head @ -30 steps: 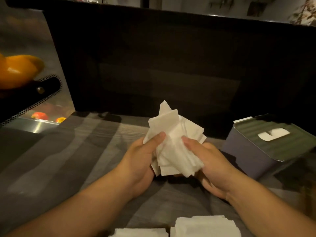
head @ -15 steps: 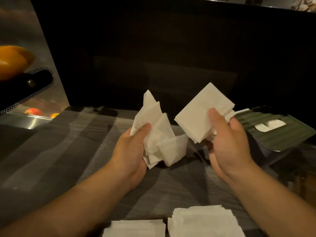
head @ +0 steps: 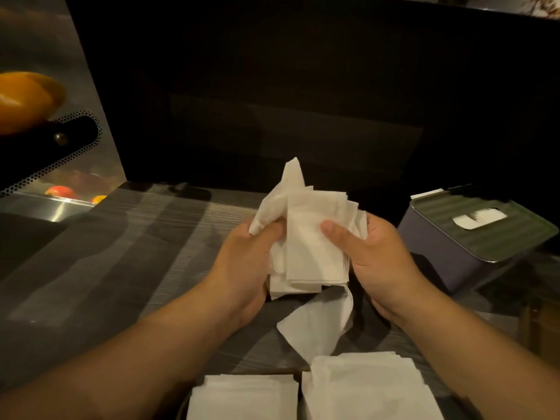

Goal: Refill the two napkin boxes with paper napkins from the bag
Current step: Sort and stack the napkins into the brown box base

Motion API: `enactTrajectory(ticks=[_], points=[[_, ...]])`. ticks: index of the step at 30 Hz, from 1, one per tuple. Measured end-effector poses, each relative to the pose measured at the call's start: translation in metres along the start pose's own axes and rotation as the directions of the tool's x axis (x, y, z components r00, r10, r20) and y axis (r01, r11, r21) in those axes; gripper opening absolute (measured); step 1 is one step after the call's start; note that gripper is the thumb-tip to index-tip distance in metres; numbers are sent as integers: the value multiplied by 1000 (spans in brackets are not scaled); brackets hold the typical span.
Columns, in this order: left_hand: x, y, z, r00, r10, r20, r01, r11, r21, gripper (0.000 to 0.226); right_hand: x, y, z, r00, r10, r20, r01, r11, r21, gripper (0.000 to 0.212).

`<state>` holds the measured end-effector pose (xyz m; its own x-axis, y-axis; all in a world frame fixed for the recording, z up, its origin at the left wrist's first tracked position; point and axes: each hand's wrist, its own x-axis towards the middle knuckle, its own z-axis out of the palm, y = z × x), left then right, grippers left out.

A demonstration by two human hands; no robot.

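Note:
A loose bundle of white paper napkins (head: 309, 237) is held above the grey table between both hands. My left hand (head: 245, 265) grips its left side. My right hand (head: 375, 259) grips its right side, thumb pressed across the front sheets. One napkin (head: 318, 325) hangs from the bundle's underside toward the table. Two flat stacks of napkins (head: 242, 398) (head: 363, 389) lie at the near edge. A grey napkin box (head: 454, 256) with a ribbed green lid stands to the right, a napkin (head: 481, 218) showing in its slot.
A dark wall panel (head: 303, 101) rises behind the table (head: 121, 268). At the left, a perforated metal shelf (head: 51, 159) carries orange fruit (head: 24, 101), with small fruits (head: 60, 192) below. A brown object (head: 542, 322) sits at the right edge.
The bundle was split half a second ago, my right hand holding its part off to the right. Now both hands have come together and the napkins form one bundle, with one sheet hanging down.

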<state>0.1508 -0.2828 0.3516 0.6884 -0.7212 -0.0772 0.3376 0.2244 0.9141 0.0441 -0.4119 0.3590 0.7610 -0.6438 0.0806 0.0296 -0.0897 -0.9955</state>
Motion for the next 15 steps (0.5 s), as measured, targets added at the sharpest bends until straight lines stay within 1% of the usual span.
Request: enactTrajectory(ticks=[2,4,5,6,8,11,15], points=[[-2,0,2,996,-56,75,60,997,-45,27,1,1,-1,1000,-1,-14,0,997,-77,46],[-4,2,3,980,-110,168,126,988,-92,39,1,3,-2,999,1,-41,-5,996,-92,44],[-5,1,5,975,-112,191,129,988,-81,41,1,4,-2,999,3,-52,-7,997,-81,44],[-5,0,6,976,-104,192,118,991,-62,39,1,4,-2,998,8,-56,-11,998,-61,44],[-4,-3,6,986,-97,136,107,992,-65,32,1,4,-1,999,29,-34,-29,1000,-6,40],[-1,-1,0,993,-94,75,104,983,-150,33,3,5,-2,995,91,-30,-89,994,68,16],[5,1,-7,997,-80,24,83,980,-182,34,5,7,-1,997,73,-37,-72,997,26,16]])
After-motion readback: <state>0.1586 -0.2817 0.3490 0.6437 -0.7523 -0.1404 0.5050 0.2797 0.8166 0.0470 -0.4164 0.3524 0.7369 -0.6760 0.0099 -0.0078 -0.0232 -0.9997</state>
